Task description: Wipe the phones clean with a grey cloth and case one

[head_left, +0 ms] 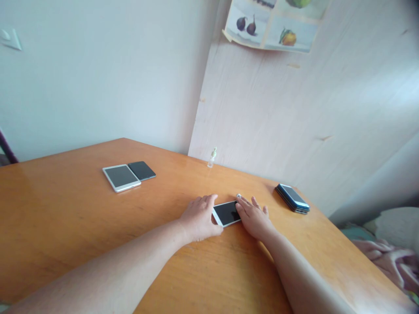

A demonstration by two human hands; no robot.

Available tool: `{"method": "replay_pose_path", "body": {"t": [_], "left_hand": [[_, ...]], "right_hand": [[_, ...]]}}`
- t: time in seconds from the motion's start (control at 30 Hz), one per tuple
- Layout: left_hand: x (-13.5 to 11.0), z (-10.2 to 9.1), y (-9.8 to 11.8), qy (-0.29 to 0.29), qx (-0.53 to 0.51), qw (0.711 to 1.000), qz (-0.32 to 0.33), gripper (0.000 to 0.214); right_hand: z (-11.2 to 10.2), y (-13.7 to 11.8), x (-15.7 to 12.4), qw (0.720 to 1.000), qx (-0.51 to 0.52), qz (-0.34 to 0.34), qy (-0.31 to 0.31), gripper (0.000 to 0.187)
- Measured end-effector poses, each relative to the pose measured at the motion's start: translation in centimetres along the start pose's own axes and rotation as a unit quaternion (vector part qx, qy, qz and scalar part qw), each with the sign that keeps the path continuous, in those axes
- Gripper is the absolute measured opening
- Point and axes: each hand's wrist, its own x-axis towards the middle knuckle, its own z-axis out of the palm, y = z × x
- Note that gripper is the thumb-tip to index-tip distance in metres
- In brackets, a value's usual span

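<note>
A white smartphone (226, 213) with a dark screen lies face up on the wooden table, between my two hands. My left hand (200, 218) grips its left end, thumb at the near corner and fingers at the far one. Over the right end of the screen rests my right hand (253, 216), its first fingers together and the others raised. A bit of something small and white (238, 196) peeks out at those fingertips; most of it is hidden, so its kind cannot be told.
On the wooden table (147, 209), a white tablet (121, 176) lies beside a dark phone or small tablet (142, 170) at left. A small clear pump bottle (212, 158) stands near the wall. Several phones (293, 198) are stacked at right. Crumpled fabric (386, 261) lies beyond the right edge.
</note>
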Motion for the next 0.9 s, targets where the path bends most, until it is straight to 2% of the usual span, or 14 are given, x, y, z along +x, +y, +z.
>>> {"method": "replay_pose_path", "body": {"t": [0.03,0.1,0.17,0.27,0.33,0.4,0.5,0.57,0.63,0.77,0.83,0.9], "left_hand": [[0.0,0.0,0.0,-0.002,-0.002,1.0,-0.002,0.083],[0.0,0.1,0.0,0.001,-0.005,1.0,-0.002,0.083],[0.0,0.1,-0.1,0.007,-0.009,1.0,0.003,0.084],[0.0,0.3,-0.4,0.014,-0.017,1.0,0.012,0.088],[0.0,0.3,-0.4,0.018,-0.022,0.999,0.016,0.093],[0.0,0.3,-0.4,0.02,-0.023,0.999,0.012,0.096],[0.1,0.2,-0.2,0.011,-0.021,1.0,-0.007,0.099],[0.1,0.2,-0.1,0.003,-0.017,1.0,-0.016,0.099],[0.1,0.1,-0.1,0.001,-0.014,1.0,-0.014,0.098],[0.1,0.1,-0.3,-0.001,-0.009,1.0,0.001,0.094],[0.1,0.1,-0.3,0.002,-0.013,1.0,-0.001,0.094],[0.1,0.1,-0.2,0.007,-0.017,1.0,-0.01,0.095]], "right_hand": [[0.1,0.2,0.3,1.0,-0.001,0.015,0.0,0.056],[0.1,-0.3,0.0,1.0,0.003,-0.006,-0.004,0.056],[0.0,-1.9,-1.1,0.996,0.02,-0.082,-0.019,0.056],[-0.3,-4.3,-2.9,0.974,0.066,-0.208,-0.059,0.054],[-0.5,-4.8,-3.3,0.965,0.082,-0.239,-0.076,0.054],[-0.5,-4.3,-2.9,0.972,0.071,-0.211,-0.068,0.054],[-0.4,-2.7,-1.8,0.993,0.024,-0.113,-0.034,0.055],[-0.4,-2.2,-1.7,0.997,0.009,-0.079,-0.025,0.056],[-0.6,-2.7,-2.3,0.993,0.024,-0.11,-0.037,0.056],[-0.9,-4.4,-4.0,0.966,0.078,-0.235,-0.08,0.054],[-0.9,-4.0,-3.9,0.972,0.067,-0.215,-0.074,0.054],[-0.9,-2.7,-2.9,0.99,0.029,-0.128,-0.047,0.055]]}}
